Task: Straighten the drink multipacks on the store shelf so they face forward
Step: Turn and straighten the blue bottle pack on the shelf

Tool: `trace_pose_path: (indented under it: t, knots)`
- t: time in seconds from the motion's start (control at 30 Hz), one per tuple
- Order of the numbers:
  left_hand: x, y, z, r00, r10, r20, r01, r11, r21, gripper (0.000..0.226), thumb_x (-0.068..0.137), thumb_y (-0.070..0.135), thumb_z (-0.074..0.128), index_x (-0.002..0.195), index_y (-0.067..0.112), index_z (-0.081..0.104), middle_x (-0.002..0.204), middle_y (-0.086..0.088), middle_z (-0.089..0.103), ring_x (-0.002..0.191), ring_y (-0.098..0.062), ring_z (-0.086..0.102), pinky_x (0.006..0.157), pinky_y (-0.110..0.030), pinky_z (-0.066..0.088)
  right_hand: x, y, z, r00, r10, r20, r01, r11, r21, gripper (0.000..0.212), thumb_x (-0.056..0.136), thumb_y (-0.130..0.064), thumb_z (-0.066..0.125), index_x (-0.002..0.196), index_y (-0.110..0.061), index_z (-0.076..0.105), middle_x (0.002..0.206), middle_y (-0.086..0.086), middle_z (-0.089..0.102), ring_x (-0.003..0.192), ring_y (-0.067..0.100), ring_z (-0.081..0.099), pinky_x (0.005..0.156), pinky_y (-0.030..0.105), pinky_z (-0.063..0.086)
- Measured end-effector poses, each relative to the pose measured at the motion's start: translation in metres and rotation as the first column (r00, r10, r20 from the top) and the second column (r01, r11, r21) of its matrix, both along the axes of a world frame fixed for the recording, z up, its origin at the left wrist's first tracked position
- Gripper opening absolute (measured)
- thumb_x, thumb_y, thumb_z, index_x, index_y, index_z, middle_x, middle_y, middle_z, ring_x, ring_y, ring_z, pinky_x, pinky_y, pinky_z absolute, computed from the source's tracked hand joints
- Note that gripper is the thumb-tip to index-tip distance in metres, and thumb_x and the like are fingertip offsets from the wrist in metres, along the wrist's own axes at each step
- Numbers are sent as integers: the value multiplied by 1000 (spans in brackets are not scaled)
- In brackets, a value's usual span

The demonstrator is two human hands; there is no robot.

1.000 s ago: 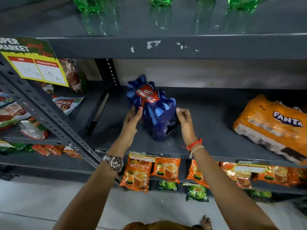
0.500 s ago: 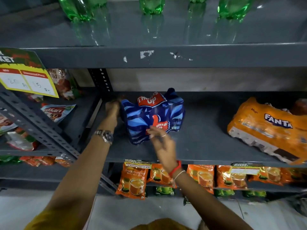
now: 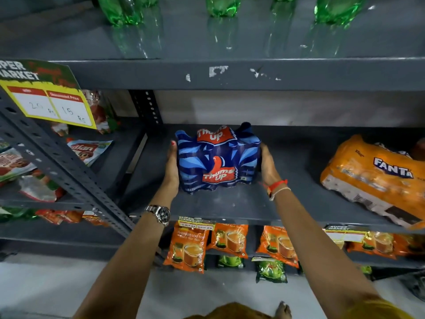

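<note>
On the middle shelf (image 3: 287, 203), both hands clamp a blue multipack (image 3: 217, 160) by its sides, logo facing forward.

Left hand (image 3: 172, 166) presses flat on the pack's left side; right hand (image 3: 268, 163) grips the right side. Bare shelf lies open in front of the pack and on both sides; an upright post (image 3: 147, 107) stands behind to its left. An orange multipack (image 3: 377, 180) lies tilted well apart at right, reaching the shelf edge. Green bottles (image 3: 222, 5) stand on the shelf above; tea pouches (image 3: 187, 247) hang below.

Blue Thums Up multipack (image 3: 218, 161) upright on grey shelf (image 3: 287, 203), logo forward; left hand (image 3: 172, 168) flat at 9 o'clock, right hand (image 3: 268, 164) at 3; Fanta multipack (image 3: 377, 180) skewed, well apart at 3.
</note>
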State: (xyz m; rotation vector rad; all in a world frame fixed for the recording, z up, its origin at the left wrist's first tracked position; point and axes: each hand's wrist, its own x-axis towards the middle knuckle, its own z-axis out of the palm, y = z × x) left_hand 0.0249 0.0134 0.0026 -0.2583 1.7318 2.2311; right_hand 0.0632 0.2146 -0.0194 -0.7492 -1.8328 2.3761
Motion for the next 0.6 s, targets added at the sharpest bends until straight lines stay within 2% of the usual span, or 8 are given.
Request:
trace_pose_path:
  t: [0.07, 0.13, 0.2, 0.27, 0.37, 0.43, 0.53, 0.6]
  knots:
    - [-1, 1, 2, 1000, -2, 14, 2, 1000, 7, 51, 93, 57, 25, 89, 23, 62, 85, -1, 68, 78, -18, 64, 59, -29, 56, 11, -4, -5, 1000, 25, -19, -25, 999, 20, 54, 94, -56, 29, 105, -18, 67, 92, 2, 75, 79, 16, 73, 64, 27, 60]
    - [-3, -1, 2, 1000, -8, 19, 8, 1000, 22, 48, 93, 56, 27, 84, 23, 61, 75, 2, 72, 77, -18, 63, 59, -31, 53, 20, -10, -10, 999, 43, -18, -42, 999, 34, 62, 88, -66, 32, 118, -22, 65, 111, 7, 73, 93, 19, 73, 81, 36, 59]
    - [-6, -3, -1, 1000, -19, 21, 18, 1000, 17, 47, 93, 55, 28, 85, 23, 62, 62, 6, 74, 77, -18, 63, 61, -31, 53, 29, -14, -9, 999, 26, -31, -24, 998, 66, 68, 83, -74, 32, 121, -27, 63, 116, 6, 71, 101, 22, 70, 92, 42, 55]
    - [-5, -7, -5, 1000, -17, 20, 17, 1000, 9, 47, 93, 55, 29, 86, 22, 62, 63, 5, 74, 80, -19, 62, 65, -32, 52, 31, -14, -12, 1000, 16, 9, -16, 994, 105, 76, 72, -84, 34, 119, -32, 63, 117, 5, 71, 103, 22, 69, 99, 44, 51]
    - [3, -13, -9, 1000, -8, 11, 9, 1000, -8, 46, 92, 55, 30, 88, 22, 63, 86, -2, 69, 84, -21, 62, 70, -35, 51, 41, -20, -12, 999, 21, 31, -24, 992, 126, 74, 74, -81, 32, 122, -32, 60, 119, 5, 69, 103, 20, 68, 96, 42, 53]
    - [8, -17, -11, 1000, 5, 10, -5, 1000, -26, 46, 91, 57, 31, 89, 23, 63, 91, -3, 67, 85, -21, 63, 71, -35, 51, 46, -25, -13, 999, 18, 30, -22, 992, 121, 70, 78, -77, 30, 122, -31, 60, 119, 5, 69, 102, 19, 68, 94, 40, 54]
    - [11, -21, -14, 999, 41, -11, -41, 999, -31, 44, 92, 54, 32, 86, 23, 63, 78, 2, 73, 77, -16, 66, 67, -31, 52, 48, -26, -17, 1000, -7, 12, 5, 991, 132, 66, 84, -72, 28, 122, -28, 60, 117, 5, 70, 101, 18, 68, 93, 38, 54]
    - [15, -21, -14, 998, 54, -40, -56, 998, -42, 43, 93, 51, 31, 84, 24, 63, 64, 9, 74, 65, -10, 68, 58, -26, 52, 47, -26, -17, 1000, -13, 17, 11, 991, 134, 62, 89, -66, 27, 121, -25, 61, 114, 5, 70, 97, 17, 68, 82, 31, 56]
